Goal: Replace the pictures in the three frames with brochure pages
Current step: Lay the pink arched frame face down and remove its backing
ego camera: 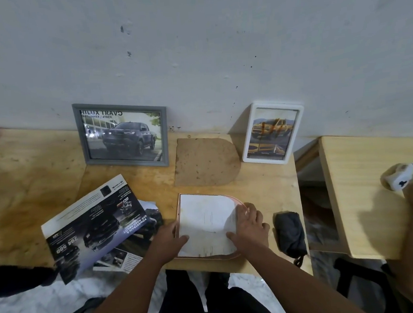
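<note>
Wooden table [264, 184] carries all the things here, and nearest to the person both hands work on a pink arch-shaped frame [240, 204] that lies flat at the front edge. A white sheet [205, 220], blank side up, lies inside this frame and covers almost all of it. The left hand [168, 237] rests at the left border of the frame, with the thumb pressing on the lower left part of the sheet; its other fingers are hidden, so how far they are open I cannot tell. The right hand [249, 223] lies on the right part of the sheet with fingers spread and almost straight, pressing it down, and it grips nothing.

Left of the frame, an open car brochure [92, 229] lies partly over the table edge. Right of the frame is a dark folded pouch [290, 235].

Farther back, a brown arch-shaped backing board [204, 161] lies flat on the table. Behind it on the left, a grey frame [122, 134] with a picture of a dark pickup truck leans on the wall [216, 44]. On the right, a white frame [271, 131] with a yellow vehicle page stands against the same wall.
</note>
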